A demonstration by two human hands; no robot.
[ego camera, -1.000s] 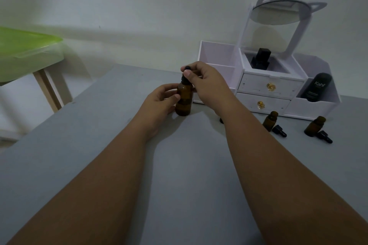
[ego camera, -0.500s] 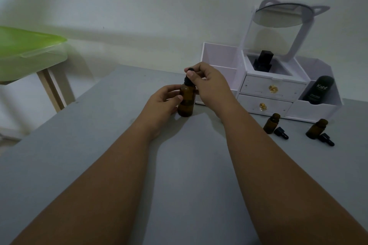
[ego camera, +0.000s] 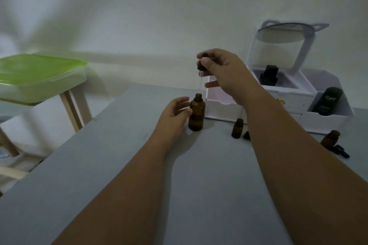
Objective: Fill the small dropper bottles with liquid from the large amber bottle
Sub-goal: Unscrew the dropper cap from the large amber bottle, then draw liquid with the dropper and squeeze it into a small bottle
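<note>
Plainly only one word can be read: "Kahf", in pale letters on the black plastic tube (ego camera: pixel 328 103) standing in the right-hand compartment of the white drawer organiser (ego camera: pixel 322 123). The large amber glass bottle (ego camera: pixel 196 114) stands upright on the grey table (ego camera: pixel 209 185), just in front of the organiser, its long axis vertical and its open neck up. Above it the right hand (ego camera: pixel 225 69) pinches the black dropper cap (ego camera: pixel 201 67). The cap's clear glass pipette (ego camera: pixel 201 79) points down toward the neck and is apart from it. The left hand (ego camera: pixel 173 113) lies relaxed beside the bottle, thumb touching its side. One small amber dropper bottle (ego camera: pixel 237 128) stands uncapped to the right, and another small amber bottle (ego camera: pixel 329 139) stands farther right.
</note>
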